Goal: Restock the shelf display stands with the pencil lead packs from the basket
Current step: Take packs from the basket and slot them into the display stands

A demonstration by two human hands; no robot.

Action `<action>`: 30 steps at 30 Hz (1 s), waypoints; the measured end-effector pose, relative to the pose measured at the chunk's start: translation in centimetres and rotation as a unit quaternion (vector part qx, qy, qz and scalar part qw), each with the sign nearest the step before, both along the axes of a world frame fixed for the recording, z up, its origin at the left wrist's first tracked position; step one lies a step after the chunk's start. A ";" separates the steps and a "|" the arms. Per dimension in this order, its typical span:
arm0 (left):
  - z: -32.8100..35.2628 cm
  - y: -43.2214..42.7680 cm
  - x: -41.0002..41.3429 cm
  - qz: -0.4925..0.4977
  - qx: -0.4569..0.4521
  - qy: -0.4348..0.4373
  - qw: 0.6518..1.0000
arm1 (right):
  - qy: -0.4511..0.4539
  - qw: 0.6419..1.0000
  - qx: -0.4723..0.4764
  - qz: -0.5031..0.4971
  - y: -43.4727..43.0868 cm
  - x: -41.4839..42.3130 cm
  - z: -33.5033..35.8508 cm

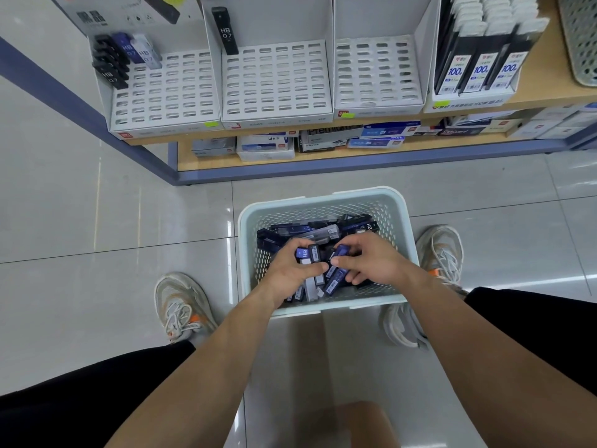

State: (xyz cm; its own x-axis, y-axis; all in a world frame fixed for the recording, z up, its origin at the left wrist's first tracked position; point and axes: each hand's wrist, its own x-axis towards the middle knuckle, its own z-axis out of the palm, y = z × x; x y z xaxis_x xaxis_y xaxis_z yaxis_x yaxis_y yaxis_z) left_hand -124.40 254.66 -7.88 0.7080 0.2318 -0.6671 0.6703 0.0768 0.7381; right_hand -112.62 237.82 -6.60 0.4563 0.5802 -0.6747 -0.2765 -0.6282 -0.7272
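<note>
Slim pencil lead packs [303,232] heaped in a pale basket [323,197]
Beyond the basket, white slotted display stands [277,82] hold few packs; inside it, the left hand [290,270] clutches several blue and black ones, the right hand [371,263] pinches a blue one.
</note>
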 end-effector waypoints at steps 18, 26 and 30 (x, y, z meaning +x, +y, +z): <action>-1.6 0.3 0.0 0.025 -0.022 -0.009 0.999 | 0.053 0.998 0.019 0.006 0.7 -0.7 -0.3; -1.4 0.4 0.0 -0.014 -0.086 -0.025 0.996 | 0.066 0.998 -0.003 0.017 0.6 -0.4 0.1; -1.0 0.3 0.2 -0.028 -0.099 -0.030 0.994 | 0.047 0.999 -0.001 0.011 0.4 -0.2 0.3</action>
State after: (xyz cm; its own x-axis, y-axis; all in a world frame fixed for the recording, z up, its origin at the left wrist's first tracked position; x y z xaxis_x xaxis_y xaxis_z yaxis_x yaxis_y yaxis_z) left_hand -124.24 254.94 -8.84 0.7564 0.0599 -0.6513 0.6321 0.1891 0.7515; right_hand -112.79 238.19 -6.27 0.3782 0.5886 -0.7145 -0.3289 -0.6360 -0.6980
